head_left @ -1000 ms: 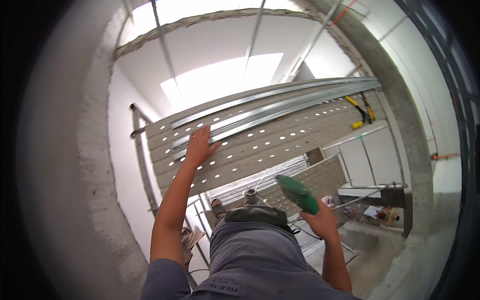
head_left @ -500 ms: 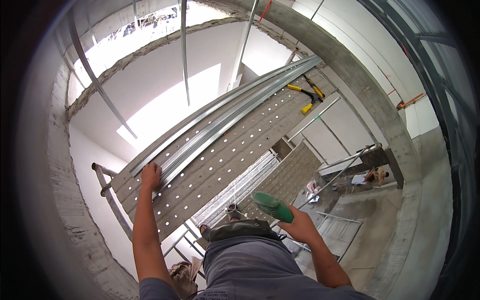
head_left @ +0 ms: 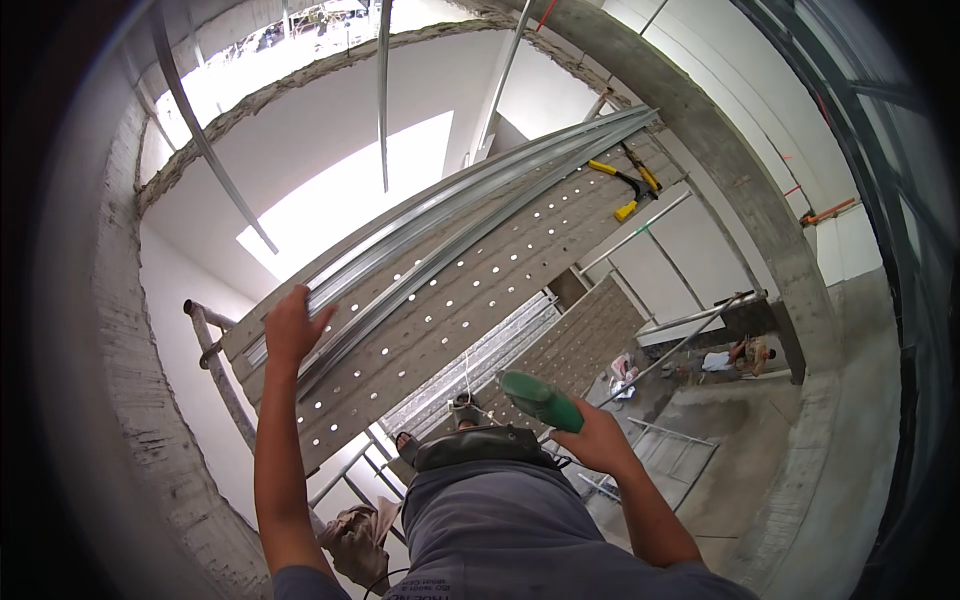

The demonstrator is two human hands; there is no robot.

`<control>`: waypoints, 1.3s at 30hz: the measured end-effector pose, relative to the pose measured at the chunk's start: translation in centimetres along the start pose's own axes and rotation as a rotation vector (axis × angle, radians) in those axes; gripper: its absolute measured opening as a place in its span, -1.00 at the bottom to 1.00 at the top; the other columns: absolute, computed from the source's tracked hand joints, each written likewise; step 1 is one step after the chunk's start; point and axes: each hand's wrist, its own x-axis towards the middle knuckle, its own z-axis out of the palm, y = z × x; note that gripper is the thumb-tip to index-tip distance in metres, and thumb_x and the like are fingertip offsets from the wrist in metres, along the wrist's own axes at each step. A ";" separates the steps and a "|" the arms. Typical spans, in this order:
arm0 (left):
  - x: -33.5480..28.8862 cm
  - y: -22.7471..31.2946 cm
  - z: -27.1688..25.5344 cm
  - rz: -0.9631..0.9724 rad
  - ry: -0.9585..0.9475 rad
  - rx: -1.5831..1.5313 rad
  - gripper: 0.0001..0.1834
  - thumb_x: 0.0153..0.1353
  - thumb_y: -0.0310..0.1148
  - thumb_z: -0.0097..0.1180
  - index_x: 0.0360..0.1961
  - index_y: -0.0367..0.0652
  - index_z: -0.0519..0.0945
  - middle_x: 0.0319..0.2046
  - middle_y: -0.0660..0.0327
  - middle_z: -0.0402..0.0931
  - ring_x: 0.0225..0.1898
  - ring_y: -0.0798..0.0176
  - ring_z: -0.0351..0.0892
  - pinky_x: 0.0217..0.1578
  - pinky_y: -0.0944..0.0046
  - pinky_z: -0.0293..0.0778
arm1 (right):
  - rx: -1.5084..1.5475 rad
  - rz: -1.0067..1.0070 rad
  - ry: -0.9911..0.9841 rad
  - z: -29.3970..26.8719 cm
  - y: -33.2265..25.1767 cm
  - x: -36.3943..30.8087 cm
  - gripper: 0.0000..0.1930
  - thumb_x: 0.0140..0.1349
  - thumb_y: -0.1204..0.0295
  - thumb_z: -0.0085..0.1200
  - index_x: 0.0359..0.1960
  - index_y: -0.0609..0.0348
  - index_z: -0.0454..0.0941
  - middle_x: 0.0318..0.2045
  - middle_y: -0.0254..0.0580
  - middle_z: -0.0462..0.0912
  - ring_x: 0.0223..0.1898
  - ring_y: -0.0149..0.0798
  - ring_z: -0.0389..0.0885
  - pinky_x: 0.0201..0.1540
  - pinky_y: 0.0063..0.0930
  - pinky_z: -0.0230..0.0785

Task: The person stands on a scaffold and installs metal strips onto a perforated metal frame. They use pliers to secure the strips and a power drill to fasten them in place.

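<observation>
Long silvery metal channels (head_left: 440, 195) lie lengthwise on a perforated scaffold plank (head_left: 400, 365). At their near left ends is my left hand (head_left: 292, 330), its thumb spread away from the fingers and its fingertips at the edge of the far bundle. A separate metal channel (head_left: 440, 258) lies closer to me, at an angle to that bundle. My right hand (head_left: 603, 440) is closed round a green hand tool (head_left: 538, 398) with a rounded body, held beside my waist; its working end cannot be made out.
Yellow-handled pliers-like tools (head_left: 630, 190) lie at the plank's far right end. Scaffold tubes (head_left: 213, 350) stand at the left. A lower plank (head_left: 560, 345) is below, near my feet. Metal rods (head_left: 384, 110) hang ahead. Another person (head_left: 745, 355) is far down at the right.
The bundle of channels has shifted toward the plank's far edge, leaving a separate channel nearer me. My left hand has moved farther away and its thumb has spread. The green tool stays in my right hand.
</observation>
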 end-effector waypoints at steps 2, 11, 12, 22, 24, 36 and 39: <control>-0.1 1.8 -2.3 0.012 -0.106 0.066 -0.51 0.17 0.02 0.34 -0.30 -0.21 0.47 -0.43 0.03 0.62 -0.35 -0.08 0.65 -0.30 -0.02 0.52 | -0.018 -0.010 -0.012 0.3 -0.1 0.2 -0.44 0.08 0.29 0.32 0.15 0.16 0.53 -0.14 0.10 0.71 -0.08 0.12 0.69 -0.03 -0.17 0.49; -4.9 2.4 2.0 -0.091 -0.075 0.059 -0.45 0.11 0.09 0.38 -0.31 -0.18 0.44 -0.47 0.02 0.58 -0.40 -0.11 0.62 -0.39 -0.05 0.51 | -0.054 -0.068 -0.005 1.8 -0.4 0.8 -0.37 0.06 0.31 0.36 0.21 0.19 0.48 -0.09 0.14 0.70 -0.05 0.07 0.71 0.01 -0.22 0.49; -5.6 2.7 2.7 -0.091 -0.067 0.052 -0.45 0.10 0.09 0.38 -0.31 -0.17 0.44 -0.47 0.02 0.58 -0.40 -0.11 0.63 -0.39 -0.05 0.51 | -0.045 -0.066 -0.009 1.9 -0.5 0.7 -0.36 0.06 0.30 0.36 0.21 0.19 0.48 -0.09 0.14 0.70 -0.04 0.07 0.71 0.01 -0.22 0.49; -2.9 3.8 -2.2 -0.029 0.050 0.173 -0.45 0.05 0.07 0.42 -0.32 -0.17 0.47 -0.47 0.05 0.57 -0.42 -0.06 0.62 -0.39 -0.02 0.50 | -0.067 -0.038 -0.030 1.8 0.3 0.5 -0.35 0.09 0.25 0.33 0.23 0.17 0.46 -0.11 0.14 0.70 -0.06 0.10 0.70 0.00 -0.21 0.49; -1.1 3.9 -5.3 0.030 0.095 0.202 -0.45 0.04 0.07 0.42 -0.33 -0.18 0.46 -0.47 0.06 0.57 -0.42 -0.05 0.61 -0.38 -0.01 0.51 | -0.077 -0.038 -0.023 1.9 0.3 0.5 -0.36 0.08 0.26 0.33 0.23 0.17 0.47 -0.11 0.14 0.70 -0.07 0.10 0.70 0.00 -0.21 0.49; -4.7 2.4 -14.9 0.033 0.147 0.353 -0.48 -0.03 -0.02 0.49 -0.30 -0.13 0.46 -0.47 0.15 0.51 -0.42 -0.01 0.57 -0.38 0.04 0.46 | -0.024 -0.035 0.019 2.4 1.2 0.6 -0.43 0.08 0.27 0.31 0.16 0.15 0.52 -0.12 0.10 0.71 -0.06 0.09 0.69 0.01 -0.20 0.48; -7.7 0.8 -15.3 -0.034 0.127 0.368 -0.46 -0.05 -0.02 0.50 -0.27 -0.12 0.47 -0.45 0.18 0.53 -0.40 0.00 0.58 -0.38 0.04 0.46 | -0.018 -0.020 -0.006 2.2 0.5 0.4 -0.43 0.09 0.26 0.30 0.16 0.14 0.51 -0.10 0.14 0.69 -0.02 0.16 0.66 0.03 -0.11 0.47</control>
